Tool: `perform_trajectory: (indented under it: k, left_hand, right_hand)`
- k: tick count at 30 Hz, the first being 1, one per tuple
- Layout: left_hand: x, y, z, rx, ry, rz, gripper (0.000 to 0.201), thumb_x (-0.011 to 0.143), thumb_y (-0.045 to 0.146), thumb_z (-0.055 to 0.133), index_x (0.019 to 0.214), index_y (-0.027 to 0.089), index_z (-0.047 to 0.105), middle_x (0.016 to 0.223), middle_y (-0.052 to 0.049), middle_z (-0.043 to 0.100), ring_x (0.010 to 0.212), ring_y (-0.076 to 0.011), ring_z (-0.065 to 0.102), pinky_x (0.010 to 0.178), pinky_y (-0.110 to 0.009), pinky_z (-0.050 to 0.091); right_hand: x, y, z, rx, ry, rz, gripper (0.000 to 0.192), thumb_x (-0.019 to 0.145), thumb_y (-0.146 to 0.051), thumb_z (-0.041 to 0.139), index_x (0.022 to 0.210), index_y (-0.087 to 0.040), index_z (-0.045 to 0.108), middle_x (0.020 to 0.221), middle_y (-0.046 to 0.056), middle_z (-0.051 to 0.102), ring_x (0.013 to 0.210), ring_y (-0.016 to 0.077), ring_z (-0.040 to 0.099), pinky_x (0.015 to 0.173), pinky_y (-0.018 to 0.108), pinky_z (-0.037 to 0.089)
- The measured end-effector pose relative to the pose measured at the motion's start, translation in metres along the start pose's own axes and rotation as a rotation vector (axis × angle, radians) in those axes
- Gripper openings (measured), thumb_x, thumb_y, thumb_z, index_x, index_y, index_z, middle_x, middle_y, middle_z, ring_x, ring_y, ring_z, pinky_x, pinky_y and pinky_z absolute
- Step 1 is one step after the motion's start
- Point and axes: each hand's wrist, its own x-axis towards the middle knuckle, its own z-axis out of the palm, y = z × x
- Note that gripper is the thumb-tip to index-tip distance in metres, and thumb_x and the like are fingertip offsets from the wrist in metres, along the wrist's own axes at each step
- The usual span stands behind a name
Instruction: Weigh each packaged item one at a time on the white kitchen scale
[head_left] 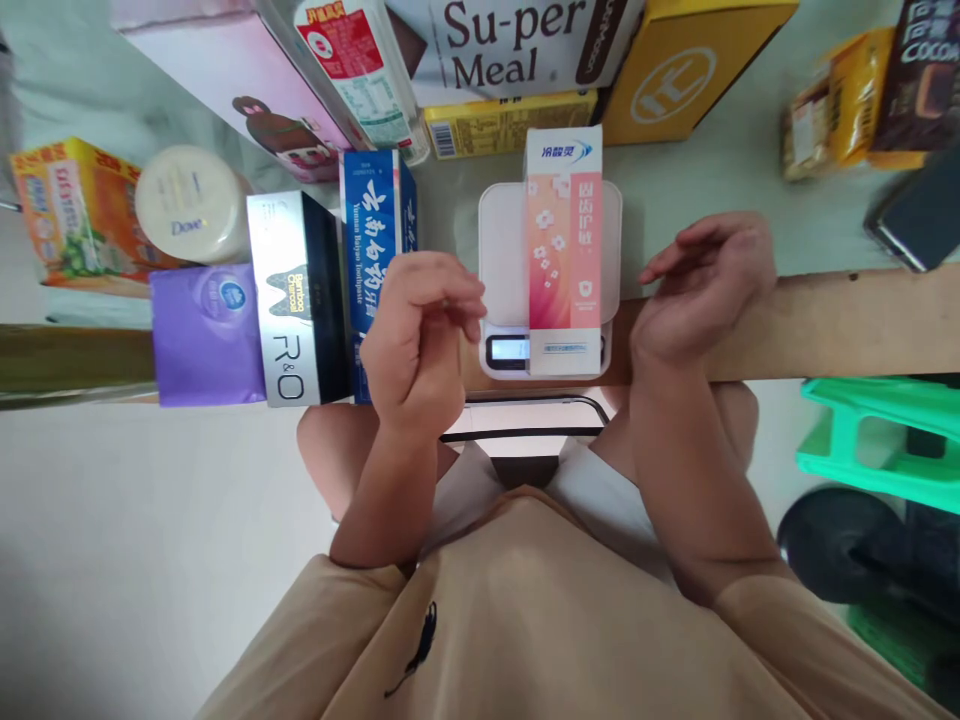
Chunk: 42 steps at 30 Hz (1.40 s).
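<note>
Toothpaste box: pink with white blossoms, blue-lettered white top end; lies lengthwise on the white kitchen scale, overhanging its display. My left hand and right hand hover either side, loosely curled, holding nothing.

bright, even light is seen, shadows faint; wide-angle bending is noted at all edges; packages at 2 o'clock are blurred.
</note>
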Motion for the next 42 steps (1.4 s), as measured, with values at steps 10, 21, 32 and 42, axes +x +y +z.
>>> perform_trajectory:
  k: [10,21,32,42]
  left_hand:
    - [-0.007,-0.008,0.008,-0.005,-0.115,-0.007,0.04,0.113,0.044,0.04,0.11,0.033,0.078,0.103,-0.004,0.076,0.103,-0.0229,0.072,0.096,-0.046,0.056]
    - [-0.023,-0.016,0.012,0.048,-0.287,-0.342,0.058,0.106,0.069,0.04,0.158,0.046,0.046,0.178,0.005,0.035,0.174,-0.0312,0.018,0.142,-0.051,0.021]
    - [-0.02,-0.013,0.038,-0.16,-0.251,-0.39,0.056,0.104,0.07,0.045,0.155,0.046,0.052,0.172,0.009,0.046,0.171,-0.029,0.029,0.145,-0.053,0.023]
    - [-0.023,-0.011,0.048,-0.136,-0.224,-0.429,0.068,0.1,0.08,0.041,0.157,0.042,0.048,0.176,0.003,0.039,0.172,-0.0303,0.025,0.144,-0.052,0.024]
  right_hand:
    - [-0.007,-0.009,0.006,-0.146,-0.09,-0.039,0.035,0.107,-0.042,0.029,0.089,-0.022,0.051,0.081,0.001,0.047,0.067,0.0121,0.052,0.07,0.031,0.046]
    - [-0.003,-0.005,-0.005,-0.329,-0.429,0.046,0.024,0.104,-0.046,0.049,0.104,-0.027,0.063,0.108,0.007,0.067,0.108,0.0229,0.062,0.104,0.045,0.051]
    - [-0.004,-0.006,-0.006,-0.398,-0.528,-0.062,0.036,0.106,-0.042,0.04,0.106,-0.028,0.073,0.112,0.004,0.077,0.115,0.0207,0.071,0.11,0.045,0.057]
    - [-0.013,-0.009,-0.018,-0.453,-0.603,0.058,0.049,0.107,-0.056,0.037,0.134,-0.032,0.07,0.145,0.001,0.07,0.157,0.027,0.049,0.14,0.062,0.03]
